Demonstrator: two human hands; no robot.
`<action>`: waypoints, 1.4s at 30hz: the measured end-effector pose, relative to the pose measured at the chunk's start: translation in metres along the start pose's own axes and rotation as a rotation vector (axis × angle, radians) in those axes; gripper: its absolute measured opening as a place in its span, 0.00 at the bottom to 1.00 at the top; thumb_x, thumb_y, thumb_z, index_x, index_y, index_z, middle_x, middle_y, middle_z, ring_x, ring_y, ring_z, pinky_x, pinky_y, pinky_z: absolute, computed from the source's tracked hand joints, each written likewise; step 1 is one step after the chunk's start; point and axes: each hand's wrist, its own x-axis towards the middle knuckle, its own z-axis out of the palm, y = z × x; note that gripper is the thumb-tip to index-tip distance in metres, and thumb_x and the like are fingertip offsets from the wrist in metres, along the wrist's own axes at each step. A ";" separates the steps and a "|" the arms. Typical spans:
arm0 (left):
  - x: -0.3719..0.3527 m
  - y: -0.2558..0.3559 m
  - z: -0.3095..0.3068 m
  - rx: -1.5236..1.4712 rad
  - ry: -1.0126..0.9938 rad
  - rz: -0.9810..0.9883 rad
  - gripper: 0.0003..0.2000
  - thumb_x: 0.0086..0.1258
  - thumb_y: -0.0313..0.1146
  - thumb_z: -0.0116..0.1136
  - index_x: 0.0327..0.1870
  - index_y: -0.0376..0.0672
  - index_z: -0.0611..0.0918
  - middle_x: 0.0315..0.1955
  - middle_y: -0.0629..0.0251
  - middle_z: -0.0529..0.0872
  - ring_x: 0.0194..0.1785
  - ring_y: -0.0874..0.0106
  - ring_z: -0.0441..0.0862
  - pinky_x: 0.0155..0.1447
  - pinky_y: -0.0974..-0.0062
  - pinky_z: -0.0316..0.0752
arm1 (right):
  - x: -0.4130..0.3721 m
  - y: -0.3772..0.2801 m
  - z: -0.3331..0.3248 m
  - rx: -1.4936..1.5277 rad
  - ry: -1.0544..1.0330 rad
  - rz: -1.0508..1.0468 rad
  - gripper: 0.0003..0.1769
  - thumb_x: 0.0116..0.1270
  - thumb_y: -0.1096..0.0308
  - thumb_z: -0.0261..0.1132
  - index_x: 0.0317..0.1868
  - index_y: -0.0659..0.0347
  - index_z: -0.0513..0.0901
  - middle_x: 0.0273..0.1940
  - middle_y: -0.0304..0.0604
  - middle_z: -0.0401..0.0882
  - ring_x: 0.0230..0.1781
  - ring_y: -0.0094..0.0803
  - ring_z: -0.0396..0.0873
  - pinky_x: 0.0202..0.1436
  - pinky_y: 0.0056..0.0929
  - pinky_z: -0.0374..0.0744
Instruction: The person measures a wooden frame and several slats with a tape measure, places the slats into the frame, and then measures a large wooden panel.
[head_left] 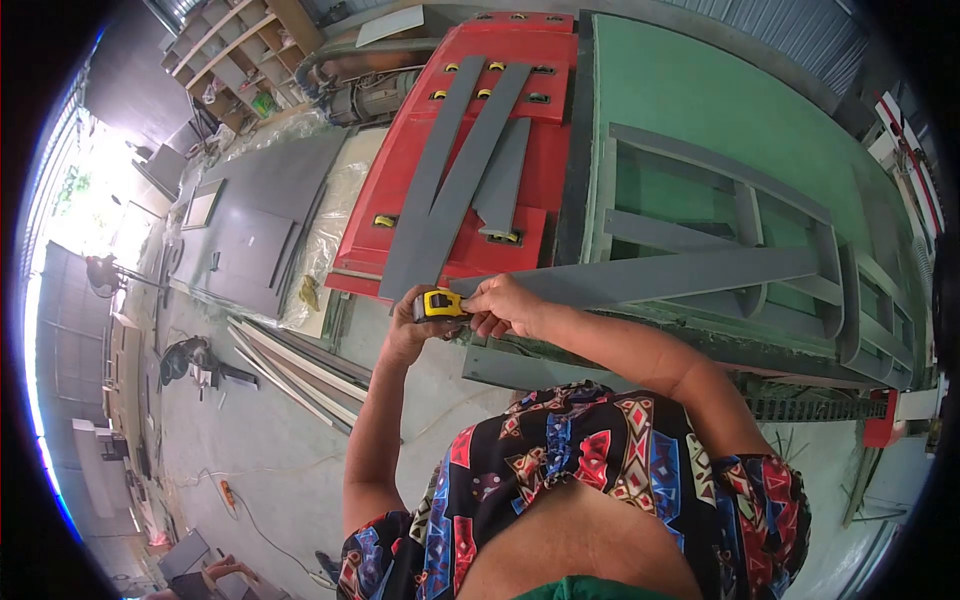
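My left hand point(407, 328) is wrapped around a yellow and black tape measure point(440, 302), held near the corner of the red table. The fingers of my right hand point(504, 306) are closed in a pinch at the tape measure's front end; whether any blade is drawn out is too small to tell. Just beyond my hands, two long grey strips point(478, 150) lie on the red surface point(375, 185), with a shorter tapered grey piece point(506, 172) beside them. From near my right hand, a long grey board point(660, 275) runs to the right over the green surface.
Grey panel frames point(760, 200) rest on the green bed point(690, 85). Dark sheets point(255, 210) are stacked at the left, with long strips point(300, 370) on the floor beside them. A cable point(265, 535) crosses the floor. Shelving point(235, 50) stands at the back left.
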 end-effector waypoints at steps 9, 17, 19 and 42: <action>-0.002 -0.012 -0.002 -0.126 0.021 -0.016 0.28 0.41 0.23 0.64 0.50 0.38 0.72 0.40 0.61 0.79 0.44 0.67 0.80 0.49 0.67 0.78 | 0.005 0.007 -0.002 0.173 -0.084 0.004 0.12 0.58 0.62 0.66 0.28 0.59 0.74 0.20 0.38 0.76 0.14 0.24 0.74 0.14 0.22 0.70; -0.002 -0.009 0.000 -0.120 -0.018 -0.048 0.27 0.42 0.24 0.63 0.49 0.37 0.72 0.40 0.61 0.79 0.44 0.67 0.79 0.49 0.65 0.78 | 0.007 0.013 -0.003 0.297 -0.111 -0.095 0.09 0.55 0.68 0.65 0.23 0.57 0.73 0.16 0.35 0.70 0.10 0.19 0.63 0.11 0.20 0.60; -0.002 -0.013 -0.003 -0.119 0.000 -0.049 0.27 0.42 0.24 0.62 0.49 0.37 0.71 0.39 0.60 0.79 0.43 0.67 0.80 0.50 0.65 0.78 | 0.004 0.012 -0.006 0.343 -0.106 -0.113 0.08 0.55 0.69 0.65 0.23 0.57 0.73 0.16 0.34 0.68 0.10 0.19 0.59 0.11 0.20 0.58; 0.014 -0.032 -0.009 0.108 0.050 0.120 0.13 0.42 0.18 0.66 0.33 0.35 0.81 0.37 0.63 0.77 0.42 0.67 0.79 0.47 0.70 0.77 | -0.180 -0.068 -0.146 0.244 0.306 -0.507 0.09 0.50 0.78 0.66 0.22 0.58 0.72 0.15 0.36 0.69 0.10 0.15 0.59 0.11 0.16 0.52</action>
